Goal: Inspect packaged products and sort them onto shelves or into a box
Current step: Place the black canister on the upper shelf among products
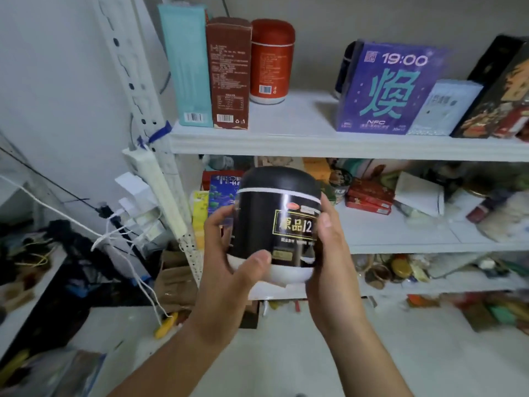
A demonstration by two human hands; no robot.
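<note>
While it is being held upright in front of the white shelving, the black canister (276,219) is being gripped from both sides, its gold-framed label facing the camera. It is being clasped low on its left side by the left hand (229,253), with the thumb pressed near the white base and the fingers curled round the back. Its right side is being wrapped by the right hand (333,253), whose thumb is being laid along the label's edge.

Part of the middle shelf (400,239) is being screened by the canister and hands: a blue box (221,190) and a yellow packet (200,213) are being half hidden behind the left fingers. Further right on that shelf, red flat boxes (369,197) and a tilted white carton (420,193) are being left in plain view, among blurred clutter that cannot be made out.

Above the canister, the upper shelf (286,140) is being occupied at its left end by a teal box (186,67), a brown box (229,73) and a red canister (272,61), standing side by side. Well apart from these, a purple box (383,87), a pale blue box (445,108) and a dark box (498,96) are being kept together at the right.

Left of the shelving, a power strip (160,193) is being carried on the perforated upright, with white cables (120,230) hanging from it.
</note>
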